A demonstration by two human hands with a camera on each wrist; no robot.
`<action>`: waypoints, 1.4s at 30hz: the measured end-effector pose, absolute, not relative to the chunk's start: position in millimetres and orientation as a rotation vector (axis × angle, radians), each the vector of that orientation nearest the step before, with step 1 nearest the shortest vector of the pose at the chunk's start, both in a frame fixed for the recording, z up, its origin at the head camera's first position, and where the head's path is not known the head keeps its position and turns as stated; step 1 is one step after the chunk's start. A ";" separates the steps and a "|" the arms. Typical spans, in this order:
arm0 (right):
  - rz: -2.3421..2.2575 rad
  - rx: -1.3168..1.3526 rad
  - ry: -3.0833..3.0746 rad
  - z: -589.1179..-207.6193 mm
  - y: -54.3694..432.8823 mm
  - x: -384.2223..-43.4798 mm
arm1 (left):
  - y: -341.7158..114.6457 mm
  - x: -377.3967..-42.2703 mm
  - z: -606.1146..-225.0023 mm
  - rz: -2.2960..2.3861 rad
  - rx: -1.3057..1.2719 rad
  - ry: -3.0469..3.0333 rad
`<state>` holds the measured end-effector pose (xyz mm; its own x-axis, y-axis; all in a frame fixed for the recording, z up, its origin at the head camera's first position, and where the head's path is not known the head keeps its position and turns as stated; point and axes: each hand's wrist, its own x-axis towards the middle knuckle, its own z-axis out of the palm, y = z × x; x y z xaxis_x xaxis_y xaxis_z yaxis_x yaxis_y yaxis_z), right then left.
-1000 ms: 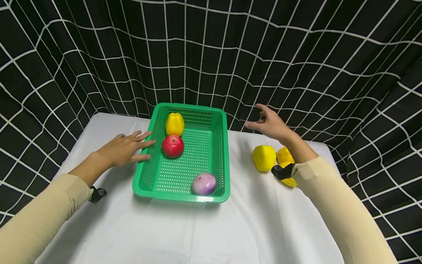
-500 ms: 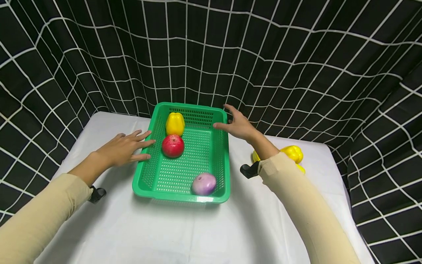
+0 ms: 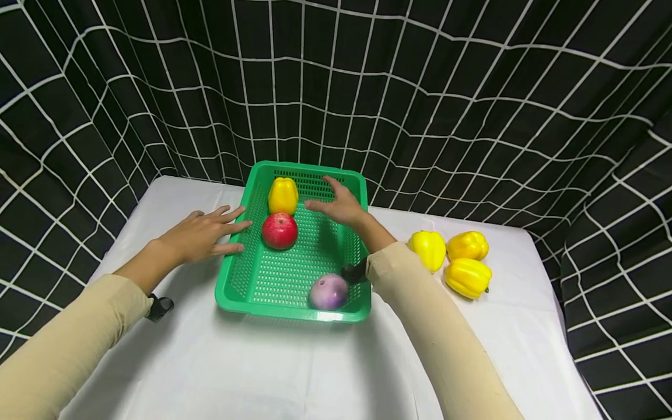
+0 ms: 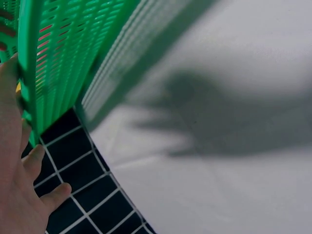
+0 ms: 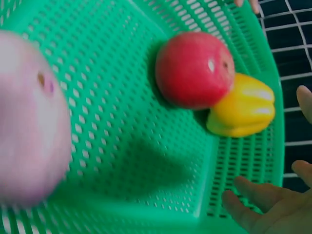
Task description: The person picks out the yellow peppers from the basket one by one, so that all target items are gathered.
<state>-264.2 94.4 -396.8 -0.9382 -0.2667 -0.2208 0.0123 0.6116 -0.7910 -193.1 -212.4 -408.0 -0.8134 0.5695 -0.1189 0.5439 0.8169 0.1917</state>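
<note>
A green perforated basket stands on the white table. Inside it, a yellow bell pepper lies at the far left, touching a round red fruit that looks like a pomegranate. A purple onion sits in the near right corner. My left hand rests its spread fingers on the basket's left rim. Over the far right part of the basket is my right hand, thumb and fingers apart, holding nothing. The right wrist view shows that hand near the pepper, apart from it.
To the right of the basket, three more yellow bell peppers lie grouped on the white tablecloth. A black curtain with a white grid hangs behind the table and along both sides.
My right hand has moved left from above the yellow peppers on the table to over the basket, uncovering those peppers. The left hand has stayed at the rim.
</note>
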 end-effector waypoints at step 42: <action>-1.494 -0.053 2.296 -441.6 21.7 -279.0 | -217.1 -197.1 -415.0 0.251 0.857 2.822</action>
<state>-279.0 21.7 -441.6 -0.9196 -0.2447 -0.3074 0.1818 0.4285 -0.8850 -197.1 -217.1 -415.0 -0.8175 0.5626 -0.1231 0.5320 0.8196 0.2128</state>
